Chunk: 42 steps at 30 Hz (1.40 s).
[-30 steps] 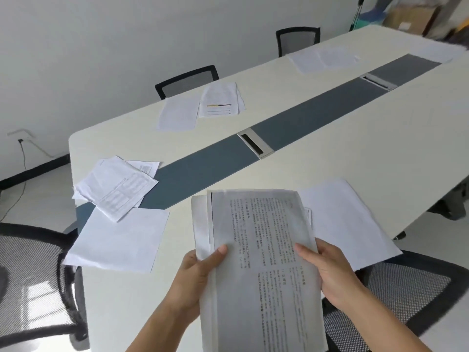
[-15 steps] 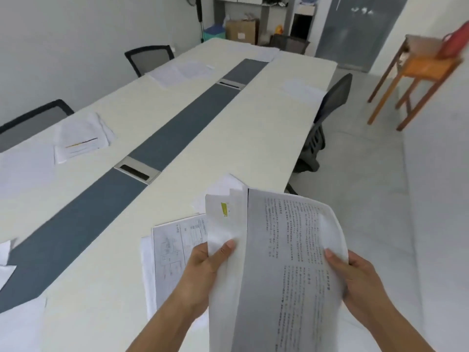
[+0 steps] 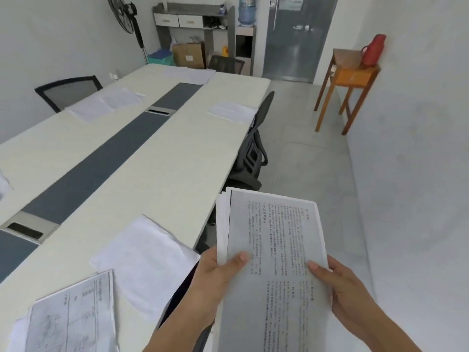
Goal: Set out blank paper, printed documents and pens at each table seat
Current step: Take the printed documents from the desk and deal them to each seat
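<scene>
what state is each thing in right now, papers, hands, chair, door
printed stack, held up past the table edge by both hands
left hand, grips the stack's left edge, thumb on top
right hand, grips the stack's right edge
blank sheet, lying flat on the table
printed form, lying flat on the table
black chair, tucked against the table edge
grey door, shut
red flask, upright

Office meeting room: long conference table point(image 3: 157, 158), mesh chairs point(image 3: 68, 91).

Bare left hand point(image 3: 215, 280) and bare right hand point(image 3: 349, 297) on bare forearms, thumbnails short and plain
</scene>
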Available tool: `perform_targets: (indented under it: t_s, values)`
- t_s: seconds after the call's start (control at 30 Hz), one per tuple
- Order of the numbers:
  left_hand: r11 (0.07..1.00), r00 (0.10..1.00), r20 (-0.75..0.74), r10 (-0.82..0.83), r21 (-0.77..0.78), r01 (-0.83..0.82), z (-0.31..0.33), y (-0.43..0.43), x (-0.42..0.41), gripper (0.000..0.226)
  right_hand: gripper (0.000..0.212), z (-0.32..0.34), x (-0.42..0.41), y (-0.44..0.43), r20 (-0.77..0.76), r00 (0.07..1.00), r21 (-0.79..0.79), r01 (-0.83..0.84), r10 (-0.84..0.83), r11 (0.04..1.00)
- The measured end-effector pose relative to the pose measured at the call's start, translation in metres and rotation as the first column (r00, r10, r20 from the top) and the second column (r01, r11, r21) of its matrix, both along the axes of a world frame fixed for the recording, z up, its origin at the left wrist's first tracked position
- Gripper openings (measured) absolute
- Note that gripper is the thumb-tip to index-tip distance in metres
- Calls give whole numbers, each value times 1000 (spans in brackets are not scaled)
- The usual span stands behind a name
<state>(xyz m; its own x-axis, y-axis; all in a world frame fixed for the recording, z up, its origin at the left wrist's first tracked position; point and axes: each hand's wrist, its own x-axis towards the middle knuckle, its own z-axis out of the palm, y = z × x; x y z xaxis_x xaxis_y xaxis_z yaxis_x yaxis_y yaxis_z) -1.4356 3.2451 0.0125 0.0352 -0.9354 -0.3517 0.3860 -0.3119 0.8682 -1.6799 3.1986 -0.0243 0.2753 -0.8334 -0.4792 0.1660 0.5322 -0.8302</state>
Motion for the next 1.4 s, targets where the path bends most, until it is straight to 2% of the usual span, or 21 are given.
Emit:
perform_targets:
  t_s: [0.07, 0.13, 0.17, 0.23, 0.43, 0.6, 0.77, 0.87, 1.03, 1.17, 1.27, 1.4]
  values:
    - [1000, 999, -28, 23, 6, -23, 1, -23, -16, 22, 54, -1, -27, -18, 7, 999, 14, -39, 39, 999]
    - [998, 998, -20, 56, -2, -56, 1, -47, -24, 19, 76, -6, -44, -37, -48, 991, 42, -126, 128, 991]
    - [997, 997, -13, 74, -4, -74, -1, -59, -26, 19, 81, -9, -49, -46, -71, 984, 58, -158, 162, 986]
    - [995, 995, -8, 101, 0, -101, -6, -85, -27, 21, 74, -14, -50, -67, -117, 978, 48, -168, 173, 985]
    - [998, 997, -28, 65, 11, -65, -23, -184, -33, 29, 13, -16, -52, -175, -221, 975, -148, 1, -34, 989]
    - [999, 998, 45, 37, -4, -36, -26, -287, -29, 32, 12, 1, -55, -292, -294, 954, -213, -9, -55, 977]
    - [998, 995, 102, 15, -62, -9, -16, -389, -23, 32, 22, 13, -52, -384, -216, 976, -144, -52, 20, 988]
    - [999, 997, 77, 7, -49, -3, -12, -436, -24, 31, 28, 8, -49, -431, -225, 973, -112, -78, 51, 991]
    - [989, 986, 71, 148, -21, -147, -18, -512, -16, 24, 20, -4, -44, -531, -321, 931, -148, -233, 176, 961]
    - [957, 957, 38, 288, -1, -289, -22, -573, -19, 22, 20, -10, -41, -623, -289, 899, -127, -377, 329, 917]
    - [909, 910, 4, 415, 33, -414, -18, -617, -21, 23, 29, -10, -33, -684, -244, 845, -75, -505, 475, 860]
    - [792, 793, 7, 610, 31, -610, -11, -652, -10, 18, 15, -17, -6, -754, -356, 738, -87, -637, 574, 766]
